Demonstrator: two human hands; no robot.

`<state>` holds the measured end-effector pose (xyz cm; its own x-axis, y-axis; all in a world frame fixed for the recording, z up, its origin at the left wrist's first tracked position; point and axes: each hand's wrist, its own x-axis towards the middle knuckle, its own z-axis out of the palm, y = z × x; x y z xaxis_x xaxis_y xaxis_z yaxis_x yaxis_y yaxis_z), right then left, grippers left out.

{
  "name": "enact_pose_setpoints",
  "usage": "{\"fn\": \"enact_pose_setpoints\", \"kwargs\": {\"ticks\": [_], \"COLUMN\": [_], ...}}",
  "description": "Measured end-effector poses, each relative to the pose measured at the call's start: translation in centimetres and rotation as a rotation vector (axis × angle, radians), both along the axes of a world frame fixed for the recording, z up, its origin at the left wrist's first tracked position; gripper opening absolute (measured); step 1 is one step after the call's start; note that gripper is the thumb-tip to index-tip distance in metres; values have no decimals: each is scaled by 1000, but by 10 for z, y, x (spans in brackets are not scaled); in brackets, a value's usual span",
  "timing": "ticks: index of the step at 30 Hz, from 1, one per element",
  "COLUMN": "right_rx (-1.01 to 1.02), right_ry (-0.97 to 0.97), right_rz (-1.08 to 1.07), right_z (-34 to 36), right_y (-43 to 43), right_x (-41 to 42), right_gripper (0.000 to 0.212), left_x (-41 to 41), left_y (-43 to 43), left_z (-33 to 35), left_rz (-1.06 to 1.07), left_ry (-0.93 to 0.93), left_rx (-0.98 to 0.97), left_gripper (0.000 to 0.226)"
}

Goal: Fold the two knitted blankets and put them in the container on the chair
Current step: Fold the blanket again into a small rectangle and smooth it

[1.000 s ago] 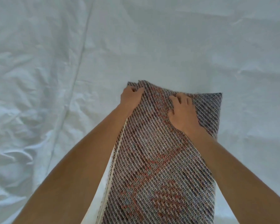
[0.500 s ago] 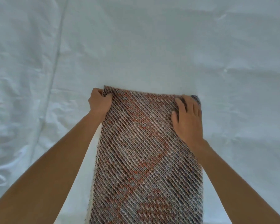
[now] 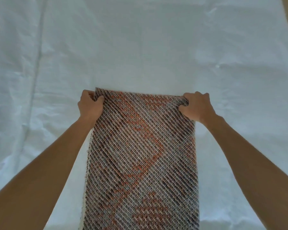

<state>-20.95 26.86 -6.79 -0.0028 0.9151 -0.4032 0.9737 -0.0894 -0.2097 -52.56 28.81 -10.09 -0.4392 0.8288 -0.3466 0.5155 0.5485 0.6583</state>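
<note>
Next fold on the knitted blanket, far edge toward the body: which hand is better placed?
Roughly even. Left hand pinches the far-left corner of the knitted blanket, right hand grips the far-right. Slight edge left: its corner lies flatter; the right's is bunched.

— What's different with the blanket [image 3: 140, 155]?
— It was skewed toward 1 o'clock; now it points to 12.
— And the right grip [image 3: 196, 107]?
— Lay flat on top; now pinches the 2 o'clock corner.
</note>
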Motion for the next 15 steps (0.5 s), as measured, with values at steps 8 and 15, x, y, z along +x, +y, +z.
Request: {"fn": "enact_pose_setpoints", "kwargs": {"ticks": [8, 15], "right_rx": [456, 306], "right_ry": [-16, -66], "right_rz": [110, 69], "right_z": [-17, -38], "right_y": [-56, -96], "right_x": [-37, -52], "right_gripper": [49, 66], "left_x": [23, 49], "left_y": [-24, -93], "left_z": [15, -15], "left_rz": [-314, -961], "left_ry": [448, 687], "left_rx": [229, 158], "left_gripper": [49, 67]}}
